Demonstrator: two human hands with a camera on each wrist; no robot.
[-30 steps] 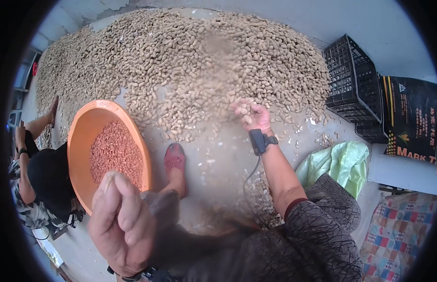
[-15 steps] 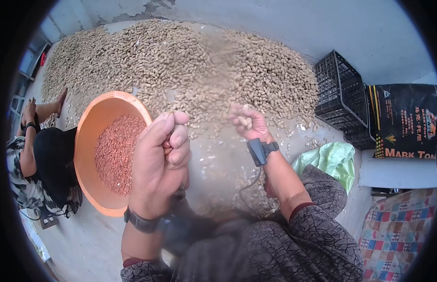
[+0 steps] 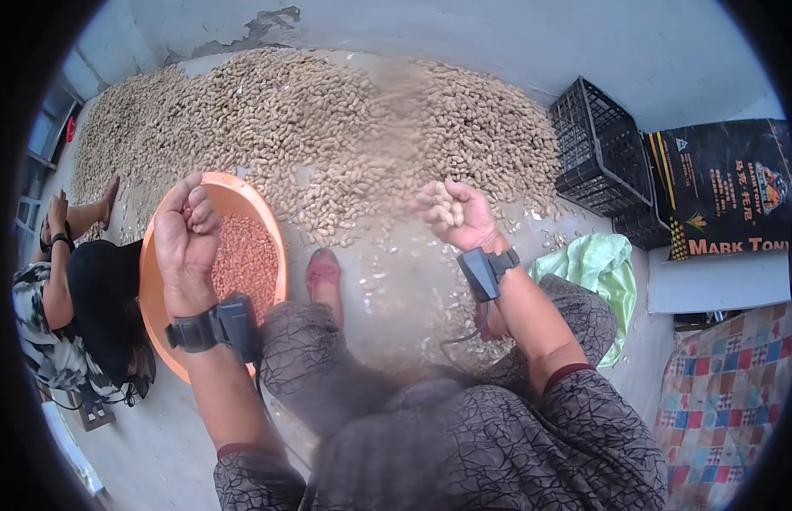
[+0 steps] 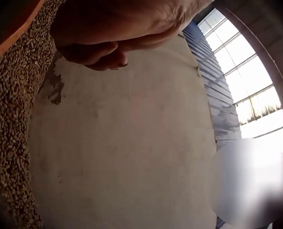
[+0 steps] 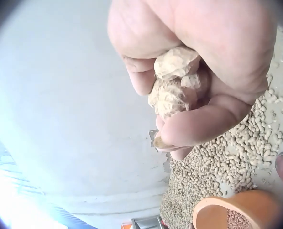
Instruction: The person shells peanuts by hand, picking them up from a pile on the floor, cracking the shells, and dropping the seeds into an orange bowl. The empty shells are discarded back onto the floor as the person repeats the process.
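Note:
Over the orange basin (image 3: 281,247), the left hand (image 3: 185,243) curls its fingers round reddish kernels (image 3: 190,215). In the left wrist view the same hand (image 4: 117,28) shows bent fingers, its contents hidden. Shelled red kernels (image 3: 241,266) lie in the basin. The right hand (image 3: 460,217) is palm up and holds several unshelled peanuts (image 3: 448,207) in curled fingers. Up close in the right wrist view, pale peanuts (image 5: 172,98) sit between the thumb and fingers of that hand (image 5: 203,62).
A wide heap of unshelled peanuts (image 3: 285,115) lies along the wall. On the right are black crates (image 3: 604,153), a green sack (image 3: 596,268) and a black printed bag (image 3: 723,192). Another person (image 3: 51,307) sits at the left, and a red shoe (image 3: 323,271) is beside the basin.
The left hand has moved left from in front of the body to over the basin, still closed round kernels. The right hand has stayed near the heap, holding peanuts.

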